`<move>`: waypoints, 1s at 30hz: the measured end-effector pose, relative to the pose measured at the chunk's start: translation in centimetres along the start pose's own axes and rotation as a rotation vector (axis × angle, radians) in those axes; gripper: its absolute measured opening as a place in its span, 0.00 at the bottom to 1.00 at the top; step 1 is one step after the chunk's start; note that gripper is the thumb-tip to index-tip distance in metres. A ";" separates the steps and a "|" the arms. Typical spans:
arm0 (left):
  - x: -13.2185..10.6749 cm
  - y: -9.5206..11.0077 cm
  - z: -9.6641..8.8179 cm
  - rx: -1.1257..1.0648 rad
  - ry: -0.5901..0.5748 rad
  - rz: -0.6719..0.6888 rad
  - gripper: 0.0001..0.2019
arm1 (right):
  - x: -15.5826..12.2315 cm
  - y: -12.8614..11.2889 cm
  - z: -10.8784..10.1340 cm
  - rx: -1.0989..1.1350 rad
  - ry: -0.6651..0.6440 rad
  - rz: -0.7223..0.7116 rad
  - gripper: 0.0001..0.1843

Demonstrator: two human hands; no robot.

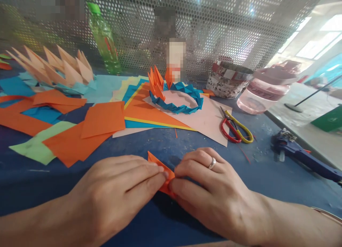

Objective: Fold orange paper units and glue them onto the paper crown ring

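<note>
A small piece of folded orange paper (pixel 167 172) lies on the blue table between my two hands, one corner pointing up and away. My left hand (pixel 117 186) has its fingers pressed together on the paper's left side, and its thumb is hidden. My right hand (pixel 213 190), with a ring on one finger, pinches the right side of the same paper between thumb and curled fingers. Just beyond stands a ring of folded blue paper (pixel 184 106) with several orange folded points (pixel 156 83) at its left, resting on stacked coloured sheets (pixel 149 111).
Orange paper squares (pixel 103 120) and strips lie left. A peach paper crown (pixel 65 69) and a green bottle (pixel 104 40) stand behind. To the right are scissors (pixel 235 127), a glue gun (pixel 304 154), a paper-wrapped basket (pixel 228 79) and a pink bottle (pixel 267 88). Perforated metal (pixel 133 37) closes the back.
</note>
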State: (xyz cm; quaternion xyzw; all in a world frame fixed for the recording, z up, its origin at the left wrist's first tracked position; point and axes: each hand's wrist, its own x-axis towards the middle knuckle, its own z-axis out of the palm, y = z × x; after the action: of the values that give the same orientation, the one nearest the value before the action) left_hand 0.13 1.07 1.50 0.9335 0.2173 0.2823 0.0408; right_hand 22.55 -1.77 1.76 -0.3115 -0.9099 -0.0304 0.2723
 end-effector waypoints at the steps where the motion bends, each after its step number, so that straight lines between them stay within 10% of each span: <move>1: -0.1 0.2 0.0 -0.011 0.017 -0.011 0.12 | -0.1 0.1 0.0 -0.007 -0.013 -0.005 0.10; 30: 0.5 -0.8 0.2 -0.330 -0.105 -0.358 0.07 | -0.5 0.3 0.1 0.382 -0.116 0.254 0.07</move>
State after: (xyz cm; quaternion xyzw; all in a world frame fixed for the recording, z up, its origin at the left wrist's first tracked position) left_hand 0.32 2.00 1.40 0.8743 0.3276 0.2532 0.2533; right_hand 23.02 -1.83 1.40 -0.3674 -0.8668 0.1948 0.2752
